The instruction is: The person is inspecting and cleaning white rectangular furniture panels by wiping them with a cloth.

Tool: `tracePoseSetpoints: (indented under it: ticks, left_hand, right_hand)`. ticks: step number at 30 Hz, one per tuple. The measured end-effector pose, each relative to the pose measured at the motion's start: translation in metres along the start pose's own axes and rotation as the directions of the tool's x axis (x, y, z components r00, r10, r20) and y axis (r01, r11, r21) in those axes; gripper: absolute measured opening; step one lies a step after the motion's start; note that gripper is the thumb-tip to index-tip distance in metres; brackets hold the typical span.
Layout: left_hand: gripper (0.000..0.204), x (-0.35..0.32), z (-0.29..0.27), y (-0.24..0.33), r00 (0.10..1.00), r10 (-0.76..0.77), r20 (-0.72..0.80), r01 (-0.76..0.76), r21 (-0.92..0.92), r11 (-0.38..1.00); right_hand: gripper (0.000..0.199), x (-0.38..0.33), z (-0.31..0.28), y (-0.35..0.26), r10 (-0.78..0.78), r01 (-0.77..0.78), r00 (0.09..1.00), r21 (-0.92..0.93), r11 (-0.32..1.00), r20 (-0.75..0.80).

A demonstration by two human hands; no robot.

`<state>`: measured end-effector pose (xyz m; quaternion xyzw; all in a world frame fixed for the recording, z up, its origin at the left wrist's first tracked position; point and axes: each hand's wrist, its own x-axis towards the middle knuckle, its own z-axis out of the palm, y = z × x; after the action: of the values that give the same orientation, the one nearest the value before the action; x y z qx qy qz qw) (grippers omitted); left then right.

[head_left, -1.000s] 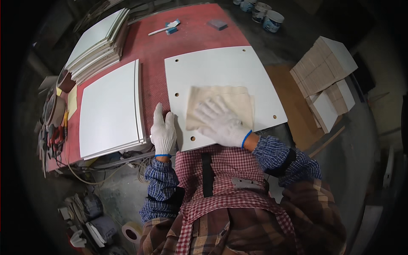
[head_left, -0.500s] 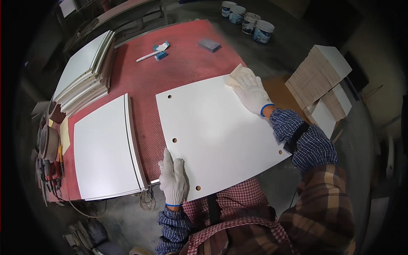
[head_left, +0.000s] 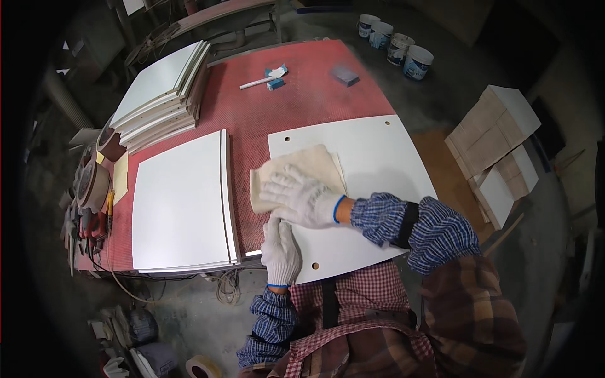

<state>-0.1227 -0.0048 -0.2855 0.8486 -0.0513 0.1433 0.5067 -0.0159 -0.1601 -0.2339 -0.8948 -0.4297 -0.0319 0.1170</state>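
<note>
The step in hand looks like wiping the flat white square panel with drilled corner holes (head_left: 372,183), which lies on the red mesh-topped workbench (head_left: 302,101) with its near edge overhanging toward the person. To do it well, I judge the beige folded cloth (head_left: 309,170) should stay flat under the palm, pressed evenly, and be drawn in overlapping passes from the panel's left edge across to its right, while the other hand keeps the panel from sliding.

The right hand (head_left: 302,198), in a white knit glove, lies spread on the cloth at the panel's left edge; its fingers (head_left: 277,189) are extended and pressing down, not clenched, so the cloth sits directly beneath them and juts out beyond the fingertips, partly off the panel's left edge onto the bench. The left hand (head_left: 282,249), also gloved, rests flat on the panel's near left corner, fingers laid out and grasping nothing, just beside the right wrist. A second stack of white panels (head_left: 183,201) lies left of the wiped panel, apart from both hands.
</note>
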Motion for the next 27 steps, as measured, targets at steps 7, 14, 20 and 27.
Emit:
tracePoseSetpoints:
  ticks: [7, 14, 20, 27]
  left_hand:
    - [0.039, -0.004, -0.006, 0.011, 0.994, -0.105, -0.017, 0.106, 0.058, 0.993]
    - [0.042, 0.001, -0.011, 0.007, 0.988, -0.154, 0.029, 0.153, 0.059, 0.987]
    - [0.041, -0.004, -0.001, -0.009, 0.985, -0.136, 0.103, 0.135, 0.021, 0.991]
    - [0.038, -0.013, -0.002, 0.005, 0.992, -0.127, 0.023, 0.123, 0.128, 0.984]
  right_hand:
    - [0.061, -0.149, -0.026, -0.029, 0.157, -0.153, 0.984, -0.044, 0.987, 0.084]
    - [0.064, -0.197, -0.052, 0.116, 0.733, -0.742, 0.668, -0.180, 0.645, -0.129]
    - [0.067, -0.085, -0.022, 0.188, 0.703, -0.736, 0.676, -0.246, 0.631, -0.221]
    - [0.063, 0.029, 0.016, 0.049, 0.356, -0.366, 0.931, -0.193, 0.911, -0.083]
